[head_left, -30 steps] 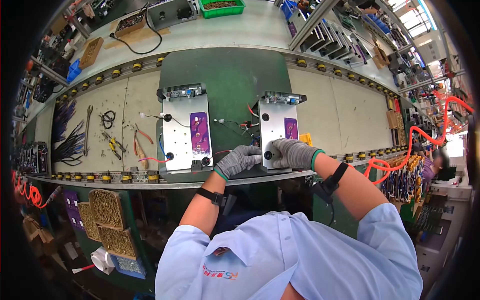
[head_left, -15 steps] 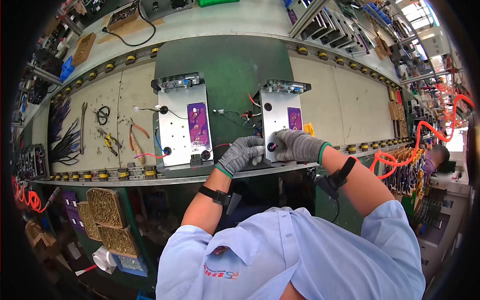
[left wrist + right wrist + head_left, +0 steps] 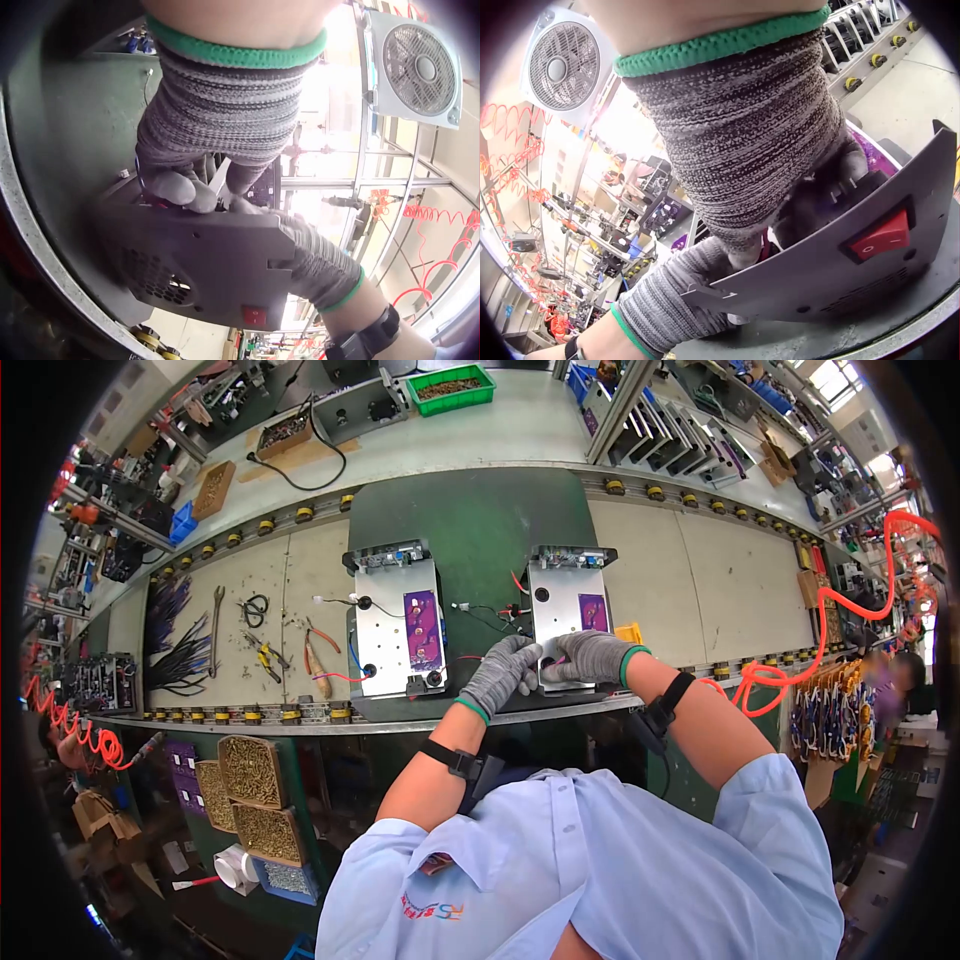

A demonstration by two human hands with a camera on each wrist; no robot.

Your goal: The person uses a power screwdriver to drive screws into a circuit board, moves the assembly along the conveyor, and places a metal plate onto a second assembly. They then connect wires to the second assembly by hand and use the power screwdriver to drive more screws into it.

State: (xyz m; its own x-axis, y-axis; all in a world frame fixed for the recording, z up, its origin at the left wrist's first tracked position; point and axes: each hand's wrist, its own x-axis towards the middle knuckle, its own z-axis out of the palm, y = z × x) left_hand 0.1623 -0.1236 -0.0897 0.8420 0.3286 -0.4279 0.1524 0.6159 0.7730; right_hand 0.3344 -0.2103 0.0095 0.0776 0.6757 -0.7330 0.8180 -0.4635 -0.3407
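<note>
Both hands wear grey knit gloves with green cuffs and meet at the near end of the right metal chassis point(image 3: 556, 610), which carries a purple circuit board point(image 3: 593, 608). The right hand point(image 3: 590, 658) bends over its near corner, fingertips pinching a short red wire point(image 3: 766, 244) behind the dark end panel point(image 3: 840, 262). That panel has a red rocker switch point(image 3: 885, 236) and, in the left wrist view, a round vent grille point(image 3: 159, 279). The left hand point(image 3: 502, 672) reaches to the chassis's near left corner, fingertips behind the panel's edge; I cannot tell what they hold.
A second chassis point(image 3: 385, 640) stands to the left on the same green board point(image 3: 480, 510). Farther left lie pliers point(image 3: 318, 660), a wrench point(image 3: 216, 630) and dark cable bundles point(image 3: 180, 660). Screw trays point(image 3: 250, 770) sit below the rail. An orange coiled hose point(image 3: 825, 630) hangs at right.
The left hand has come closer to the right, so their fingertips now nearly meet. The round hole and wire end beside the right fingers are now mostly covered. The head view has shifted.
</note>
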